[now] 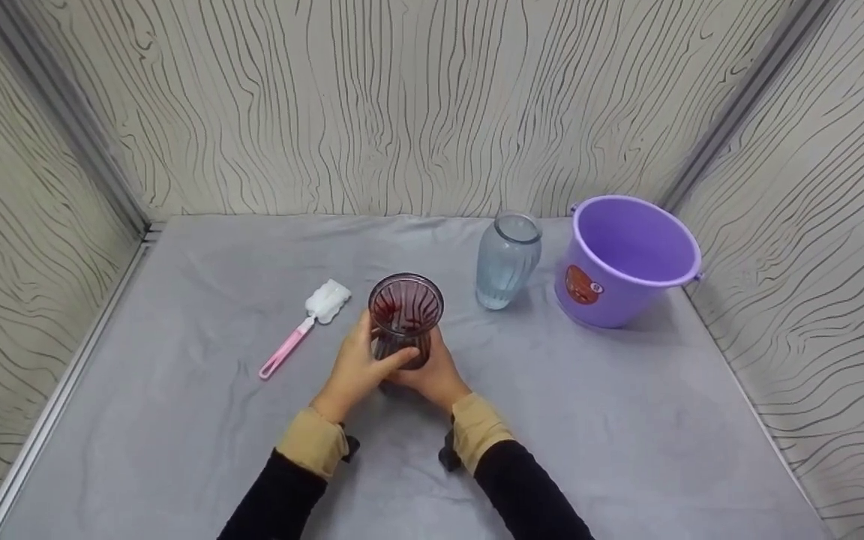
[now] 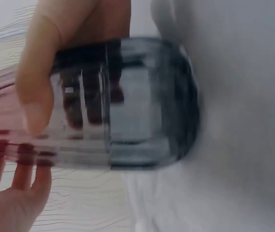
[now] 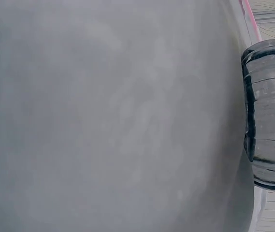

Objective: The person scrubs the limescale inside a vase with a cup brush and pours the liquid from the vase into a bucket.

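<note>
A ribbed glass vase (image 1: 406, 304), reddish at the top and dark grey at the base, is held between both hands near the middle of the table. The left hand (image 1: 361, 367) curls round its left side, thumb across the front. From the right, the right hand (image 1: 436, 371) grips the vase's lower part. In the left wrist view the vase (image 2: 137, 104) lies across the picture, the left hand (image 2: 55, 58) wrapped over it and the right hand's fingers (image 2: 31, 183) touching its other side. Only the base of the vase (image 3: 272, 113) shows at the edge of the right wrist view.
A clear bluish vase (image 1: 507, 262) with liquid in it stands behind to the right, beside a purple bucket (image 1: 627, 255). To the left lies a white sponge brush (image 1: 327, 301) with a pink handle. Patterned walls (image 1: 402, 105) enclose the grey-covered table (image 1: 627, 420).
</note>
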